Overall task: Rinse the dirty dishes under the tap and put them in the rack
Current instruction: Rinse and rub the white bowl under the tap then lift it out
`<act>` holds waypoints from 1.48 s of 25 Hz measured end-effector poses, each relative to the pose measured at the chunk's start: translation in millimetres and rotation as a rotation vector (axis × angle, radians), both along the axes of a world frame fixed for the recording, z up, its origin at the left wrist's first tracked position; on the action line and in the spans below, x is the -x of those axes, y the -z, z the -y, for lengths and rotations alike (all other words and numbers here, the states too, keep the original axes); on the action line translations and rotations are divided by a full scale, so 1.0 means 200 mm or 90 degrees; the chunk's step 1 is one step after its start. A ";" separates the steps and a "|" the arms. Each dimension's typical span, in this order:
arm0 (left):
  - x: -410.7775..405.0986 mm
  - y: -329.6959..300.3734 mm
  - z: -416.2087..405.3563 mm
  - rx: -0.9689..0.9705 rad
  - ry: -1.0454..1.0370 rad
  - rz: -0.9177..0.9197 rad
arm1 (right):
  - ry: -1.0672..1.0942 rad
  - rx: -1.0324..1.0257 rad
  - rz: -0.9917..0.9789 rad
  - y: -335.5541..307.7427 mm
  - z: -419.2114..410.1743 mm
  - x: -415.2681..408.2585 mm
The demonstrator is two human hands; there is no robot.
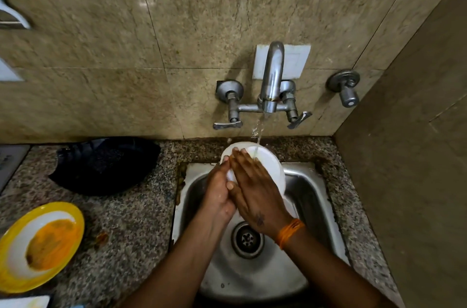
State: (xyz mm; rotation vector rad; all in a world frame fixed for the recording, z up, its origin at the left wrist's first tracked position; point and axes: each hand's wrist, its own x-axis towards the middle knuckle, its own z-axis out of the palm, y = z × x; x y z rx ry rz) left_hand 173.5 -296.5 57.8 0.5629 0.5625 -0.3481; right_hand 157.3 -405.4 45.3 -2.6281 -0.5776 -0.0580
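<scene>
At the far left of the counter (131,219) lies a yellow-rimmed plate (38,247) with a thick orange residue across its white centre. It is unrinsed and well apart from the sink. A white corner of another item shows at the bottom left edge; what it is cannot be told. Behind the plate, near the wall, lies a dark cloth (103,166).

In the centre, the steel sink (310,196) holds the work in progress. The left hand (217,194) grips the left edge of a white plate (270,166), fingers curled round the rim. The right hand (255,189) lies flat on the plate's face, fingers straight and together, pressing on the surface. The plate is tilted, upper rim toward the wall, and is held over the basin above the drain (247,239).

Above, the tap (271,77) is running; the stream lands on the upper part of the white plate, just beyond the right fingertips. A separate valve (345,88) sits on the wall to the right.

Status, as a judgement: the rinse of the white plate is under way and appears nearly complete, since no residue shows on its visible face. Remaining: place this plate in the rack, then rinse and rack the yellow-rimmed plate. No rack is visible in this view.
</scene>
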 end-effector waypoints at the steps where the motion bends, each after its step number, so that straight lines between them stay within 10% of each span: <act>1: -0.01 0.00 0.00 -0.003 -0.016 -0.008 | -0.034 -0.009 0.017 0.00 0.01 0.03; 9: 0.02 0.02 0.06 -0.002 -0.183 -0.094 | 0.401 -0.252 -0.129 0.13 0.08 -0.13; 17: -0.05 -0.05 -0.03 -0.013 -0.230 -0.111 | 0.088 -0.166 -0.031 0.12 0.05 -0.02; 22: 0.00 0.03 0.03 -0.048 -0.207 -0.105 | 0.473 -0.779 -0.385 0.03 0.17 -0.22; 28: -0.01 0.17 0.01 -0.301 -0.013 -0.057 | 0.372 -1.066 -0.404 0.03 0.13 0.00; 30: 0.03 0.20 -0.01 -0.719 0.120 0.119 | 0.364 -0.935 -0.335 0.02 0.15 0.02; 32: 0.04 0.21 0.01 -1.039 0.220 0.558 | 0.320 -0.806 -0.309 0.02 0.16 0.04; 34: 0.01 0.10 0.09 -1.069 0.325 0.775 | 0.359 -0.744 -0.278 0.03 0.13 0.07; 37: -0.08 -0.01 0.17 -1.108 0.394 0.785 | 0.501 -0.769 -0.162 0.04 0.06 0.10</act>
